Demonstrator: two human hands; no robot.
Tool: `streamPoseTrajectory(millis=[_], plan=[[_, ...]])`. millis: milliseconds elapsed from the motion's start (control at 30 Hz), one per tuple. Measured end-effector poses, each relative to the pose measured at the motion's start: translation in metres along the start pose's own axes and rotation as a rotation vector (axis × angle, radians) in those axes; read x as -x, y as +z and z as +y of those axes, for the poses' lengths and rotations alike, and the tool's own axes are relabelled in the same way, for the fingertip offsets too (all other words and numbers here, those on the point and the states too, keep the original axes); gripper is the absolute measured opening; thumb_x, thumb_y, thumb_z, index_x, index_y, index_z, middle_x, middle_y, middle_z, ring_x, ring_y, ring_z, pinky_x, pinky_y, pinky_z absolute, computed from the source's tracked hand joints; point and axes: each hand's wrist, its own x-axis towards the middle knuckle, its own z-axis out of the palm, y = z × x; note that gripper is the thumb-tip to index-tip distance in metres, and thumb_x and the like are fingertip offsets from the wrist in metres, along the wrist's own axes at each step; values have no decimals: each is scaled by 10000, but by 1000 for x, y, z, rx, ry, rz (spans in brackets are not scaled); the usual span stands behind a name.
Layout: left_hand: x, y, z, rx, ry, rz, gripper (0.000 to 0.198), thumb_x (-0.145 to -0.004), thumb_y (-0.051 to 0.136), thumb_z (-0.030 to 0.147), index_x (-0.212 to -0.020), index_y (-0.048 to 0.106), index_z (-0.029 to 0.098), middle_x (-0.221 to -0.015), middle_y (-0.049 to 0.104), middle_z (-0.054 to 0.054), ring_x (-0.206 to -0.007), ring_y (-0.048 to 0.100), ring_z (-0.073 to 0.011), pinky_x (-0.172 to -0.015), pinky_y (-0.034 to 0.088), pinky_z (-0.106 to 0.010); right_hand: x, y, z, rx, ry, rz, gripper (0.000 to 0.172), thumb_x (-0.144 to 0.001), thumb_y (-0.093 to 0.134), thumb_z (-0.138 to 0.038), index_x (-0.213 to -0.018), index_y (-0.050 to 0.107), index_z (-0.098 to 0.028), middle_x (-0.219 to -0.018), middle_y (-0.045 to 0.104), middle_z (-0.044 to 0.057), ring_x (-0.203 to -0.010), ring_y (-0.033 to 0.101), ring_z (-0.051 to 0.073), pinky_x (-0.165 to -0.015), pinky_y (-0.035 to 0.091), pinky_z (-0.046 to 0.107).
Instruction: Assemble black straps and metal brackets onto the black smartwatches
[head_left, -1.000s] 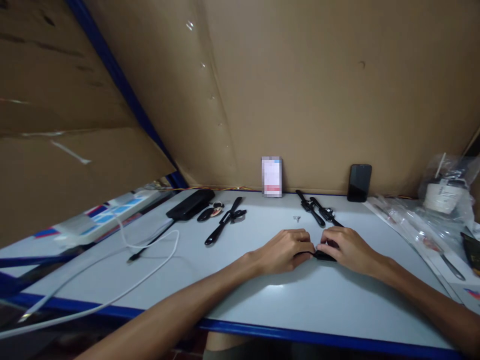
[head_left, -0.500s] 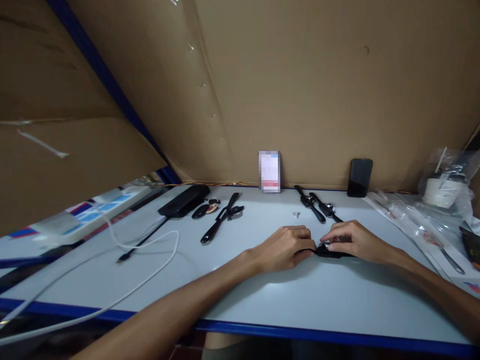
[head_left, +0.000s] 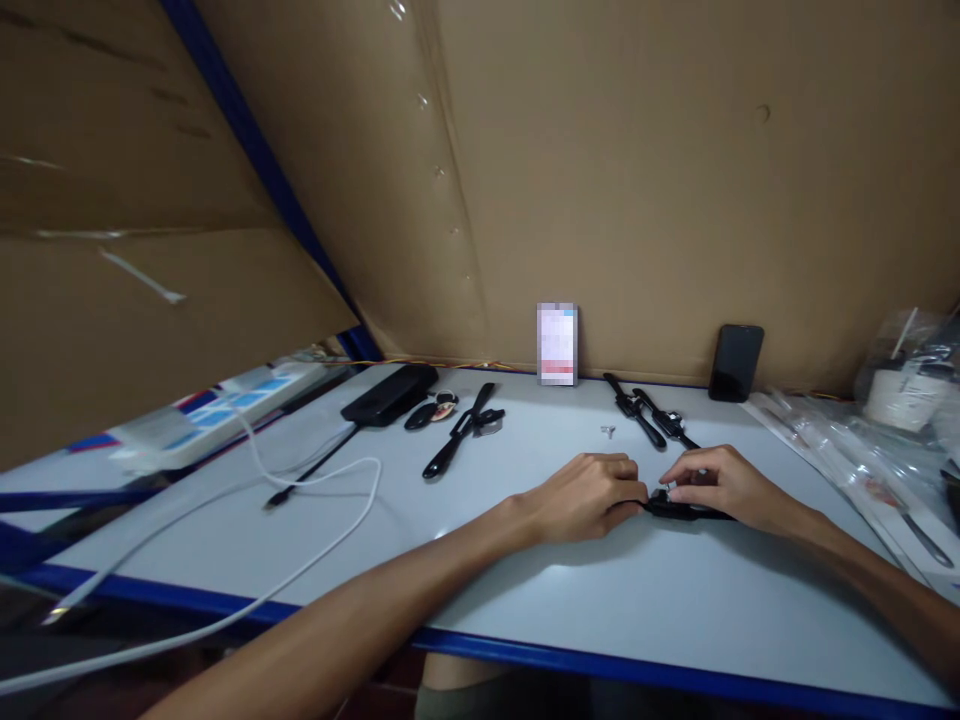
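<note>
A black spokeshave [head_left: 675, 511] lies low over the table in front of me. My left hand [head_left: 592, 497] is closed around its left handle. My right hand [head_left: 727, 488] pinches a small silver screw [head_left: 667, 487] at the middle of the tool; its lower end is hard to make out. Beyond my hands lie two more black spokeshaves, one [head_left: 634, 410] crossing close to the other [head_left: 661, 415]. Small silver screws [head_left: 608, 431] rest on the table to their left. A further spokeshave [head_left: 459, 432], with a loose-looking part beside its middle, lies left of my hands.
A lit phone [head_left: 557, 345] and a dark phone [head_left: 736, 362] lean against the cardboard wall [head_left: 600, 180]. At the left are a black case [head_left: 390, 393], a key fob [head_left: 421, 416], a white cable [head_left: 322, 545] and a power strip [head_left: 217, 415]. Plastic-wrapped packages [head_left: 862, 480] lie at the right.
The camera has turned slightly left, so everything sits farther right in view. My right fingertips have risen a little at the spokeshave's middle, and the screw shows between them. My left hand keeps its grip.
</note>
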Motion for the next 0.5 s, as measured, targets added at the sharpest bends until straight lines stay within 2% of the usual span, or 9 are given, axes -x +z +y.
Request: streamPoseTrajectory(millis=[67,133,233,300,367,400,500], plan=[[0,0,0,-3,1,2,177,-1012,542,209,-980,715,192,-955,692,-56,-856,652,-195,-743,512,-304,1,7,-4,53,6,46,259,-852,714,-438,-761,696,-197,-657,624,-12,-641,544,155,-613,410,279],[0,0,1,-10,-8,2,172,-1009,545,206,-973,713,191,-950,690,-53,-852,646,-194,-734,507,-300,2,15,-8,175,-40,108,327,-888,665,-392,-641,569,-202,-593,540,-34,-586,458,130,-584,338,274],[1,0,2,-12,-14,-3,171,-1007,541,195,-994,711,188,-940,685,-53,-854,642,-191,-737,505,-295,4,24,-12,337,-107,155,397,-918,588,-306,-573,425,-197,-554,447,-46,-554,363,112,-580,265,285],[1,0,2,-8,-8,0,175,-1011,535,200,-1010,709,186,-936,682,-55,-857,640,-192,-738,509,-299,4,24,-12,312,-80,139,448,-929,570,-330,-548,375,-197,-529,396,-50,-541,332,108,-568,248,284],[2,1,2,-1,-4,7,189,-1022,523,213,-1018,709,184,-929,682,-57,-855,637,-195,-738,515,-310,3,20,-11,181,-35,132,458,-934,569,-398,-552,411,-201,-522,393,-52,-539,348,108,-555,262,272],[2,1,2,5,-4,9,197,-1028,515,217,-1021,709,181,-932,683,-59,-857,638,-197,-740,519,-316,3,18,-10,91,-22,124,416,-928,576,-422,-589,484,-200,-528,418,-52,-542,375,112,-553,282,265],[2,2,0,28,-9,0,213,-1039,504,224,-1051,712,176,-958,686,-66,-874,643,-199,-756,531,-327,1,10,-8,-135,-10,59,265,-899,611,-416,-826,696,-176,-574,538,-35,-555,465,125,-555,344,256]])
